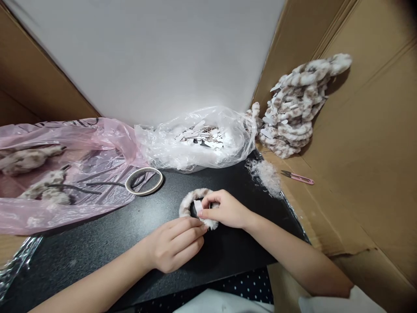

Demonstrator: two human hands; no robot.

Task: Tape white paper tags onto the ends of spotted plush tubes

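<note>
A fluffy white-and-brown ring (pixel 186 204) lies on the black table in front of me, its near and right parts partly covered by my fingers. My left hand (pixel 177 243) is closed in a pinch on the ring's near edge. On the right side, my right hand (pixel 226 209) curls over the ring, with thumb and forefinger closed on a small white tag (pixel 197 206) inside the loop. Exactly how the tag joins the ring is hidden by the fingers.
Behind the hands, a clear plastic bag (pixel 163 145) holds white tags. A tape roll (pixel 144 181) sits beside a pink bag (pixel 114 134) with furry pieces. To the right are a heap of fluffy rings (pixel 289 113), pink thread snips (pixel 298 177), thread scraps (pixel 265 174) and cardboard walls (pixel 368 143).
</note>
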